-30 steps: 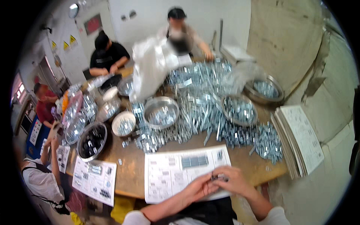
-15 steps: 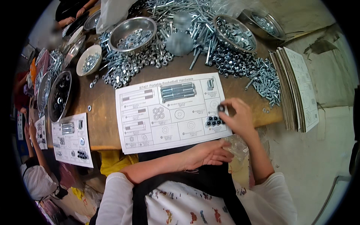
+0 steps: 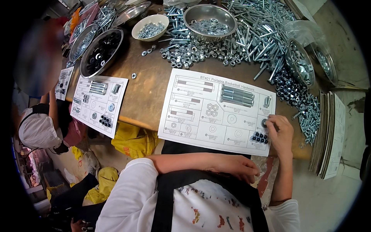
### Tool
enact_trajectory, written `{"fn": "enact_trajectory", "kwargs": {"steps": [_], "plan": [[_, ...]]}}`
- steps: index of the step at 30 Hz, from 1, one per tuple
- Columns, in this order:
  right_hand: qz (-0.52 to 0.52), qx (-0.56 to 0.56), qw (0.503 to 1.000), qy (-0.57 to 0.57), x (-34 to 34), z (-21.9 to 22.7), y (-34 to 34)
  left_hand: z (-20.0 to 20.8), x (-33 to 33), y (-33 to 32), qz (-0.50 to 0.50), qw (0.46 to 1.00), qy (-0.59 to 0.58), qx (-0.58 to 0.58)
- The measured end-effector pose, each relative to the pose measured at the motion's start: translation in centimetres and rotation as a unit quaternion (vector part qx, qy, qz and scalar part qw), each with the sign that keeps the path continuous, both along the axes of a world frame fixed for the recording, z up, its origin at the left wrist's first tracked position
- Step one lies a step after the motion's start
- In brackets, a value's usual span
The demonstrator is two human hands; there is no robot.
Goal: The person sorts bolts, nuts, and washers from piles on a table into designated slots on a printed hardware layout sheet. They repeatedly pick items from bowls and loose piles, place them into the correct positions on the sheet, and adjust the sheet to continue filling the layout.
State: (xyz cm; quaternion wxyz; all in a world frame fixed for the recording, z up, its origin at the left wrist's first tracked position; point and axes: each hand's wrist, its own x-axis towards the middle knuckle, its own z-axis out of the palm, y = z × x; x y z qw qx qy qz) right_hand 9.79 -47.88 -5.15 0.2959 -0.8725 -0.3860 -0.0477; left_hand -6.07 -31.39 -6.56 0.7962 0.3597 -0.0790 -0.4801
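Observation:
A printed parts sheet [image 3: 185,133] lies tilted on the table before me. At its right edge, my right hand [image 3: 281,133] has its fingertips at a dark washer [image 3: 264,123], which seems to touch the sheet. Just below are several dark lock nuts [image 3: 259,137] in rows. Long bolts [image 3: 236,95] lie side by side near the sheet's top, and short bolts [image 3: 267,101] sit at its upper right. My left hand [image 3: 239,168] rests loosely across my body below the sheet, fingers loosely stretched and holding nothing.
Loose nuts [image 3: 185,56] and bolts [image 3: 257,33] are heaped behind the sheet, around a steel bowl [image 3: 193,28]. Bowls with a pale bowl [image 3: 150,38] stand left. A second sheet [image 3: 87,112] overhangs the front edge near a co-worker; stacked boards [image 3: 326,135] stand right.
My view has turned left, so the table appears shifted right. The right hand has lowered the dark washer toward the sheet. My left hand stays across my body.

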Motion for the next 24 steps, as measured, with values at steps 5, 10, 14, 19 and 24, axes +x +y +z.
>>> {"fn": "enact_trajectory", "kwargs": {"steps": [5,10,14,19,24], "plan": [[-0.021,0.036,0.998,0.056,1.2,1.9,2.9,2.0,0.8,4.5,0.072,0.994,-0.067,0.044],[0.033,0.087,0.994,0.054,3.5,1.8,9.6,3.2,3.3,13.3,0.311,0.859,-0.243,0.327],[0.037,0.052,0.997,0.039,6.7,-0.5,15.8,1.5,8.0,18.4,0.457,0.556,-0.334,0.609],[-0.021,-0.041,0.999,-0.019,8.4,-3.0,19.4,-2.5,13.3,18.8,0.410,0.468,-0.409,0.668],[0.018,-0.079,0.994,-0.076,8.3,-4.2,19.8,-3.2,15.8,18.1,0.384,0.411,-0.423,0.710]]}}
